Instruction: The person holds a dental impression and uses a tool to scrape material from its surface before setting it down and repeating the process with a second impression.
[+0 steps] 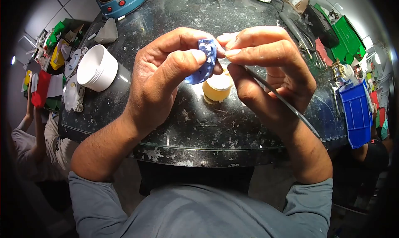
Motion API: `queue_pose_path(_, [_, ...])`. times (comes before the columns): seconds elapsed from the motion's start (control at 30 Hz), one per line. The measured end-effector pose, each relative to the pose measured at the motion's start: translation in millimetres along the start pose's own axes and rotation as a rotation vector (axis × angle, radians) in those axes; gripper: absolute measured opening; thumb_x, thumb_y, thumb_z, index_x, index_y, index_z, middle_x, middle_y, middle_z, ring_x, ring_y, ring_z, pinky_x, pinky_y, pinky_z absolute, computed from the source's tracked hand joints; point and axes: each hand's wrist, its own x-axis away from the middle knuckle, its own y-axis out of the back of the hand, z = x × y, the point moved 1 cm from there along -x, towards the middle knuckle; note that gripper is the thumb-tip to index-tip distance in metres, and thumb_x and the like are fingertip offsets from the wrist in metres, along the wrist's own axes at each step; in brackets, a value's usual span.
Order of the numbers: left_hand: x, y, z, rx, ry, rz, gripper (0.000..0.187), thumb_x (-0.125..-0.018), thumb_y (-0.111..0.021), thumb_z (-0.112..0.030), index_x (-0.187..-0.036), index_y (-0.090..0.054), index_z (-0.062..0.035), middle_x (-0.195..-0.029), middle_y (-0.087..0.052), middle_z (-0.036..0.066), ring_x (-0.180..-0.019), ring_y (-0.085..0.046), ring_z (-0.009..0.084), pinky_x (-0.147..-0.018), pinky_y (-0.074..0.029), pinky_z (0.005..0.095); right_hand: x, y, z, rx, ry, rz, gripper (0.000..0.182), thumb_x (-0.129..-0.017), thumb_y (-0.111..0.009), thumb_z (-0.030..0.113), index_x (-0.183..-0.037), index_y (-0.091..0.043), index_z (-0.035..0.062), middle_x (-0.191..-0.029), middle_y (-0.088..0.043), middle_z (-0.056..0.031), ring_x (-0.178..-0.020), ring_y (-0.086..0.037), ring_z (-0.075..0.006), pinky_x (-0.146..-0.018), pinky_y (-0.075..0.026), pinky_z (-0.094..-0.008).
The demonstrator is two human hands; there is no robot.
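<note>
My left hand (160, 74) pinches a small blue moulded piece (202, 74) between thumb and fingers; white bits cling to its bumpy face, and it resembles a dental mould. My right hand (276, 69) is closed around a slim metal hand tool (286, 104), whose long shank slants down past the wrist. The tool's working end meets the blue piece near its right edge, partly hidden by the fingertips. Below both hands, a yellow round block (216, 92) with a whitish top rests on the dark table.
The scuffed black table (195, 134) has a white tub (97, 67) at left and a blue machine (120, 1) behind it. A blue tray (356, 115) and a green bin (347, 40) are on the right. At far left, another person's arm (37, 130) shows.
</note>
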Motion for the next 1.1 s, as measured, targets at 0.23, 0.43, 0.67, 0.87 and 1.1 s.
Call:
queue_pose_path(0.23, [0.6, 0.6, -0.8, 0.032, 0.006, 0.009, 0.036, -0.084, -0.057, -0.023, -0.109, -0.06, 0.0029, -0.102, -0.063, 0.009, -0.094, -0.062, 0.0149, -0.089, -0.05, 0.0307, 1.4, 0.0, 0.5, -0.097, -0.066, 0.011, 0.028, -0.075, -0.061, -0.018, -0.098, -0.061, -0.0024, -0.105, -0.06, -0.016, -0.102, -0.064, -0.0249, -0.092, -0.052, -0.0378])
queue_pose_path(0.43, [1.0, -0.3, -2.8, 0.033, 0.031, 0.017, 0.036, -0.084, -0.057, -0.023, -0.11, -0.06, 0.0027, -0.101, -0.064, 0.008, -0.096, -0.06, 0.0131, -0.091, -0.044, 0.0278, 1.7, 1.6, -0.1, -0.119, -0.058, 0.017, 0.031, -0.074, -0.059, -0.019, -0.101, -0.062, -0.0033, -0.106, -0.058, -0.017, -0.103, -0.063, -0.0246, -0.092, -0.052, -0.0376])
queue_pose_path(0.67, [1.3, -0.6, -2.5, -0.024, -0.004, 0.008, 0.037, -0.084, -0.058, -0.023, -0.11, -0.061, 0.0032, -0.1, -0.064, 0.007, -0.095, -0.06, 0.0122, -0.091, -0.044, 0.027, 0.7, 1.6, 1.9, -0.106, -0.077, 0.025, 0.032, -0.074, -0.059, -0.019, -0.102, -0.062, -0.004, -0.106, -0.058, -0.0168, -0.103, -0.062, -0.0243, -0.092, -0.051, -0.0367])
queue_pose_path(0.87, [2.0, -0.2, -0.9, -0.065, -0.024, -0.017, 0.034, -0.085, -0.059, -0.022, -0.108, -0.062, 0.0038, -0.099, -0.065, 0.008, -0.094, -0.061, 0.0124, -0.091, -0.045, 0.0273, -0.2, 1.1, 4.5, -0.08, -0.105, 0.033, 0.032, -0.073, -0.059, -0.02, -0.1, -0.063, -0.0036, -0.105, -0.058, -0.0164, -0.104, -0.062, -0.0242, -0.092, -0.051, -0.0361])
queue_pose_path(1.1, [1.0, -0.8, -1.6, -0.176, -0.045, -0.031, 0.033, -0.088, -0.059, -0.021, -0.107, -0.063, 0.005, -0.095, -0.066, 0.011, -0.081, -0.065, 0.0145, -0.08, -0.052, 0.0288, 0.9, 0.7, 3.6, -0.048, -0.147, 0.029, 0.029, -0.074, -0.059, -0.02, -0.099, -0.062, -0.0043, -0.105, -0.058, -0.0158, -0.101, -0.064, -0.0244, -0.09, -0.053, -0.0352])
